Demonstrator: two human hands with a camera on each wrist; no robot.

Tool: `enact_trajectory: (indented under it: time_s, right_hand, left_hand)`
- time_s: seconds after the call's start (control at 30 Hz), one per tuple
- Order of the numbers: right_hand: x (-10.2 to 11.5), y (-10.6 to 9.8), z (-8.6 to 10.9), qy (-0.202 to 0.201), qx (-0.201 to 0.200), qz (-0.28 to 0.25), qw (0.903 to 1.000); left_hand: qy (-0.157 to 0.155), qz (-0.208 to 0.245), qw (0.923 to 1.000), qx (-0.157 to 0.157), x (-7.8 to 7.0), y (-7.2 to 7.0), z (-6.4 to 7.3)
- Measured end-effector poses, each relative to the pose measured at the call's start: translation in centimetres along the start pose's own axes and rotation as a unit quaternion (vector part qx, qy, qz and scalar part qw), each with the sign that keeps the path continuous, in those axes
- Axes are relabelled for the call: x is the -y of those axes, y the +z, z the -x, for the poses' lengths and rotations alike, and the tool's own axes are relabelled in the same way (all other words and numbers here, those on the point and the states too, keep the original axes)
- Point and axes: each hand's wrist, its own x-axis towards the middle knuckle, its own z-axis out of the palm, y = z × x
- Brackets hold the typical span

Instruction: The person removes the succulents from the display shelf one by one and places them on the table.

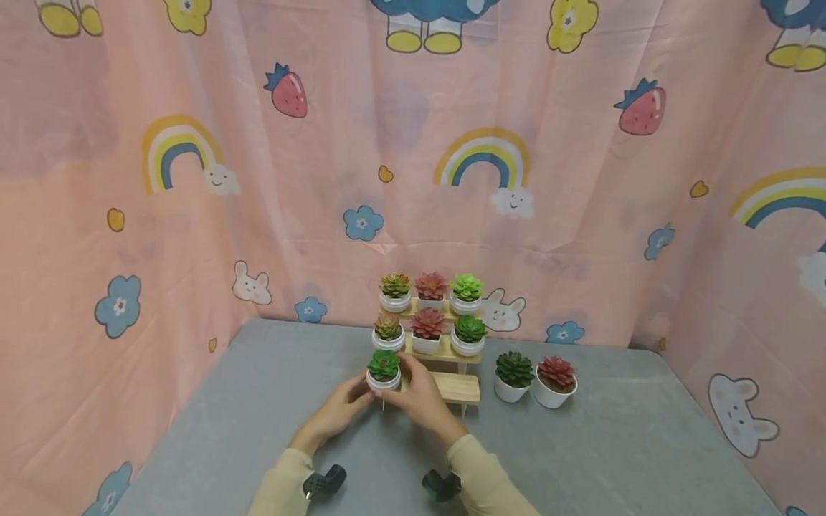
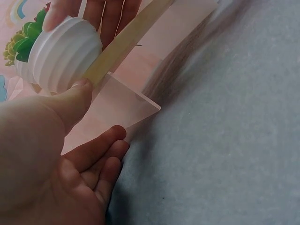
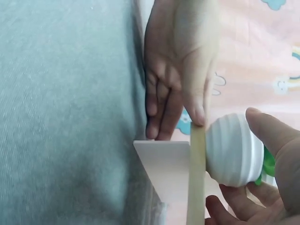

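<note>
— Both hands grip one item: the left hand (image 1: 338,414) and right hand (image 1: 422,395) each curl thumb and fingers around a ribbed white pot holding a green artificial succulent (image 1: 383,371). Location?

— Left end of the lowest step of a pale three-tier wooden stand (image 1: 459,388), on a grey felt-like counter (image 1: 581,451).

— Other stock?

— Six potted succulents on the two upper tiers, green and red; beside the stand to its right, a dark green succulent in a white pot (image 1: 513,375) and a red succulent in a white pot (image 1: 555,380), nearly touching each other.

— Surroundings?

— Pink cartoon-print curtain (image 1: 258,179) with rainbows, strawberries and flowers, closing three sides.

— View differences?

— Left wrist view: pot's ribbed wall from below, thumb tip pressed to it, remaining fingers loose under the plank edge. Right wrist view: the left hand's fingers seen from opposite, the plank edge-on, the right thumb over the pot. Only the head view shows the full stand.
</note>
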Motion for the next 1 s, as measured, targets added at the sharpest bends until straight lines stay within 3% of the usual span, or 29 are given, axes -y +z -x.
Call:
enact_trajectory:
  time_s: [0.27, 0.5, 0.73, 1.0]
  right_hand:
    - [-0.6, 0.6, 0.0, 0.003, -0.021, 0.035, 0.9992]
    - [-0.6, 0.4, 0.9, -0.002, -0.019, -0.011, 0.9998]
    - [0.4, -0.9, 2.4, -0.035, -0.013, 0.001, 0.9993]
    - [1.8, -2.6, 4.1, -0.030, -0.015, 0.016, 0.9993]
  left_hand:
    - [0.001, -0.008, 0.9999, -0.007, -0.3, 0.2, 0.2]
    - [-0.002, -0.010, 0.9999, -0.001, -0.1, 0.2, 0.3]
    - [0.003, -0.006, 1.0000, 0.003, -0.1, 0.2, 0.3]
    - [-0.001, -0.005, 1.0000, 0.004, -0.3, 0.2, 0.3]
